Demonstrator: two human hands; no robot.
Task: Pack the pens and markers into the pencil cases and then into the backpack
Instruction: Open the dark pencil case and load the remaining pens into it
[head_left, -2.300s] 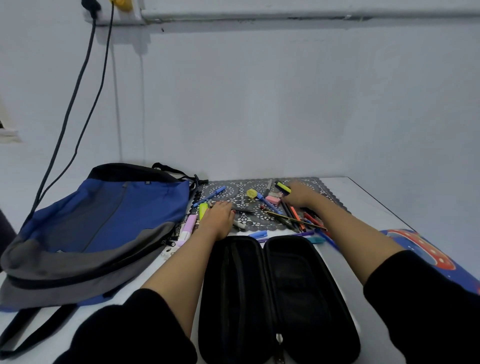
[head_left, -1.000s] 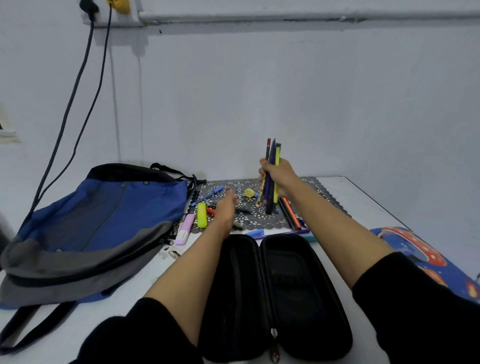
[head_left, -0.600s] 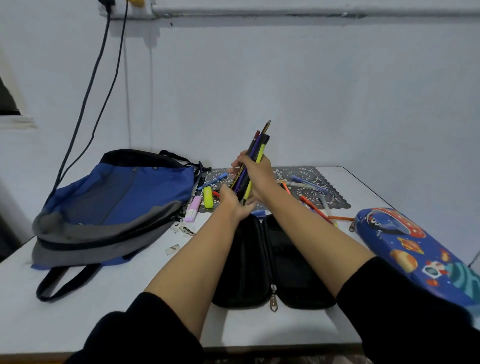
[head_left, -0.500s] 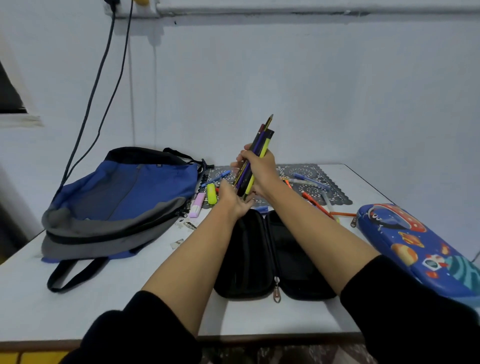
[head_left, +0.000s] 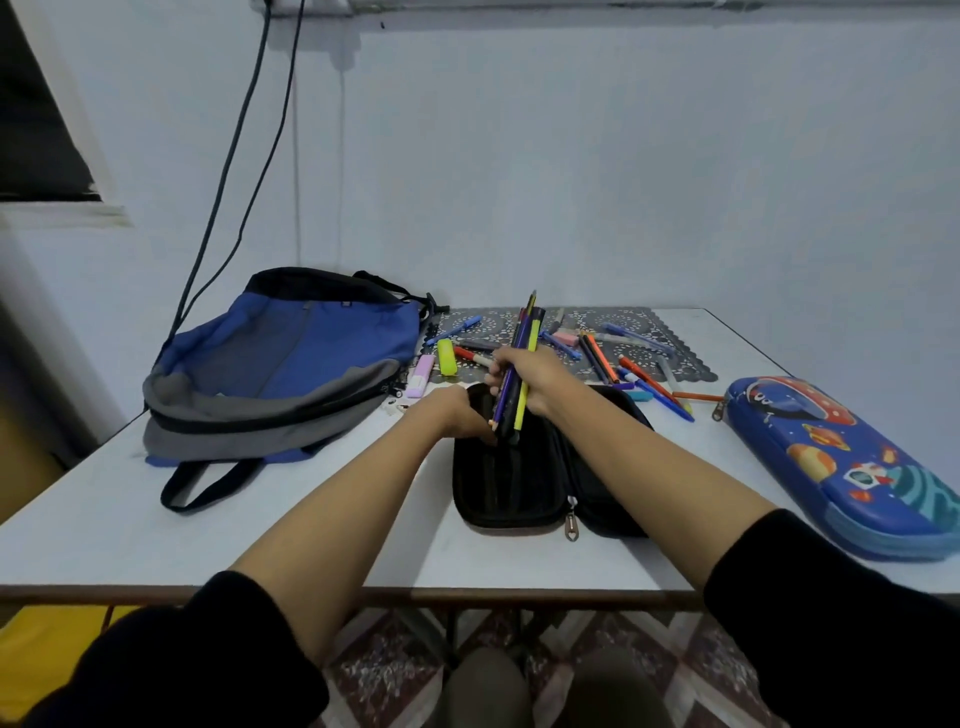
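Right hand (head_left: 530, 371) is closed round a bundle of pens and pencils (head_left: 527, 327), held near mid-length and steeply tilted, lower tips just above the left half of the open black pencil case (head_left: 509, 483). Left hand (head_left: 454, 413) grips the far end of that half, fingers curled over its rim. Handling assessment: the bundle is light, and each piece is stiff, thin and smooth, so they are likely to slide past one another or fan out if the grip loosens; holding near the middle suits them, with the tips guided in lengthwise. The case looks semi-rigid and light, so it probably needs steadying. Count: at least four pieces in the bundle (purple, black, yellow, one pencil point on top); an exact figure cannot be told. Pencil cases: two, the black one and a closed blue space-print pencil case (head_left: 841, 462) to the right. Backpack (head_left: 280, 364): one, lying flat at the left of the table (head_left: 130, 525). Highlighters beside it: two, yellow highlighter (head_left: 445, 356) and pink highlighter (head_left: 420, 369). About a dozen pens lie loose on the lace mat (head_left: 680, 358)
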